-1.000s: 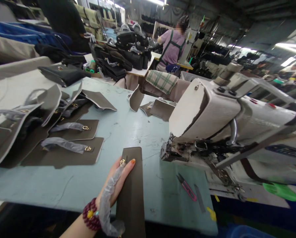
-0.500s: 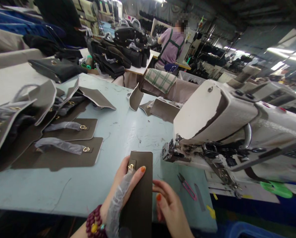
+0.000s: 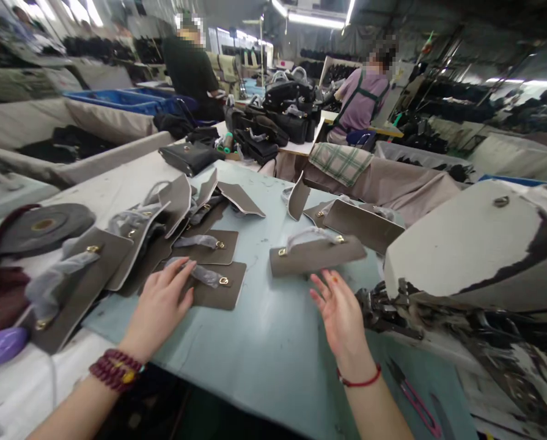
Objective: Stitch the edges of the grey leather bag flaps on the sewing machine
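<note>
Surface: scuffed pale blue-green work table (image 3: 264,360), covering the lower middle of the frame, with white cloth along its left side.

Risk: pink-handled thread snips (image 3: 413,397) at the lower right, easy to knock off the table edge with a careless reach. Also a chance of the overlapping flaps sliding out of line from a bump, or of thin plastic wrap snagging on a gold buckle (image 3: 223,281) from a sharp tug.

Left grip: left hand (image 3: 159,308) loose and low, fingers lightly apart, no clamp, fingertips at a taupe leather flap (image 3: 213,296), apparently touching its plastic wrap. Maroon bead bracelet (image 3: 116,370) on the wrist.

Right grip: right hand (image 3: 341,321) wide open, fingers fanned, empty, raised just in front of a taupe flap with a plastic-wrapped loop (image 3: 316,256), no visible contact. Thin red cord (image 3: 359,380) on the wrist.

Left side: pile of overlapping taupe flaps (image 3: 138,256), black tape reel (image 3: 41,221) and a lavender object (image 3: 0,348), too cut off to identify.

Right side: cream sewing machine head (image 3: 479,256) with worn paint.

Far: black handbags (image 3: 273,119) heaped on a table, checked cloth (image 3: 340,162), co-worker in a purple shirt (image 3: 360,101) at upper right, co-worker in black (image 3: 190,73) beside blue bins (image 3: 117,101) at upper left.
</note>
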Available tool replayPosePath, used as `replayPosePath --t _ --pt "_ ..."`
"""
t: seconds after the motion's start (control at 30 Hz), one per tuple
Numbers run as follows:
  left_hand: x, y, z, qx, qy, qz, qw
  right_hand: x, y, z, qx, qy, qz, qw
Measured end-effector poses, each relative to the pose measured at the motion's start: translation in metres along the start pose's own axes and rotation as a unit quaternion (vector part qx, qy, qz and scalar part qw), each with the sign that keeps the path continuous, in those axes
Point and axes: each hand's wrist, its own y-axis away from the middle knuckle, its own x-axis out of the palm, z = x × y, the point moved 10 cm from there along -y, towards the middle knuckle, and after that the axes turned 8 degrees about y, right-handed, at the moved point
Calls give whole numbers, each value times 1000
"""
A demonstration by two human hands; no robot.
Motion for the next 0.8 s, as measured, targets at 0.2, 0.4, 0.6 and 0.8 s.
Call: replayPosePath --t 0.2,0.4,0.6,0.8 --pt "-5 -30 -6 25 -77 23 996 -28 68 -58 101 130 66 984" --pt "29 7 -86 155 85 181 967 -81 107 -96 120 214 75 966" --pt "-6 67 -206 450 96 129 878 -85 104 -59 136 228 130 955" --pt "-44 84 -235 503 91 65 857 -61 135 -21 68 307 257 914"
